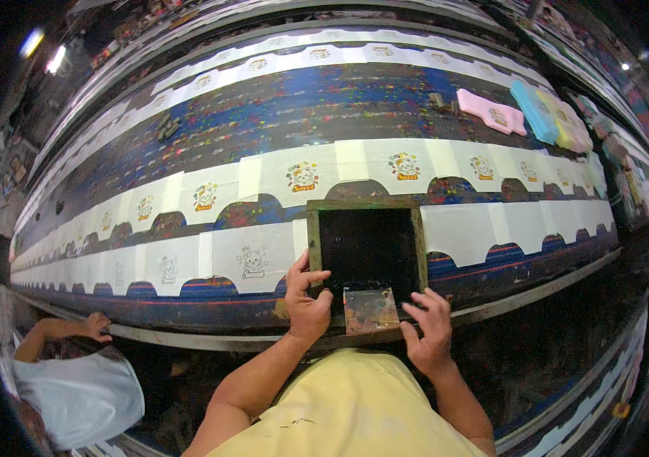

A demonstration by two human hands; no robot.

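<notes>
A screen-printing frame with a dark mesh lies on the near row of white fabric pieces, close to the table's front edge. My left hand is closed around its lower left rail, fingers bent over the wood. A stained flat squeegee plate rests at the frame's near end, between my hands. Just right of it is my right hand, fingers apart and holding nothing; whether a fingertip touches the frame is unclear. Left of the frame, a white fabric piece bears a grey cat outline. Pieces right of it look blank.
Beyond lies a row of white pieces with coloured cat prints. Pink fabric and a stack of blue and yellow pieces sit at the far right. Another person in a light shirt stands at the lower left, by the table.
</notes>
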